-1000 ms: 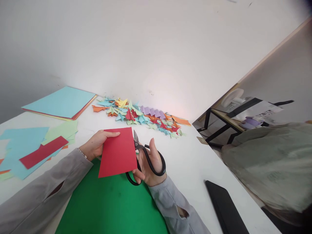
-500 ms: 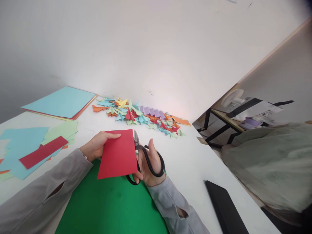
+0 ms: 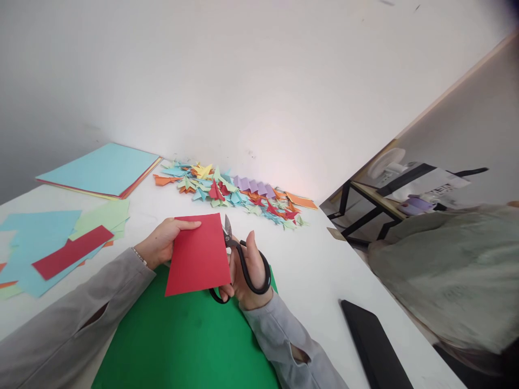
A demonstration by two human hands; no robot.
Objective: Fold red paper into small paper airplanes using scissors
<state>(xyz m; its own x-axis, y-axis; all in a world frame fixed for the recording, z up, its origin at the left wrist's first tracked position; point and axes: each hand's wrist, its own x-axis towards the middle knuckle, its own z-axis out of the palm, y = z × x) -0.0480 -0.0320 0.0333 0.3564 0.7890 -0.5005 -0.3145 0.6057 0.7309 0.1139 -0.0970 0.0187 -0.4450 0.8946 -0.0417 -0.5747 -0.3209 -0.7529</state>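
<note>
My left hand (image 3: 160, 242) pinches the upper left corner of a red sheet of paper (image 3: 198, 254) and holds it up above a green sheet (image 3: 182, 340) on the white table (image 3: 324, 270). My right hand (image 3: 247, 270) has its fingers through the loops of black scissors (image 3: 239, 259). The blades stand along the red sheet's right edge, tips pointing away from me. Both arms wear grey sleeves.
A heap of folded coloured paper shapes (image 3: 235, 192) lies at the table's far side. A stack of sheets with a light blue top (image 3: 101, 170) sits far left, loose blue, green and red offcuts (image 3: 60, 243) nearer left. A black flat object (image 3: 373, 346) lies right. A person in pale clothing (image 3: 454, 270) is at right.
The scissors' handles have come closer together and the blades have edged a little further along the red sheet's right edge. The red sheet has shifted slightly.
</note>
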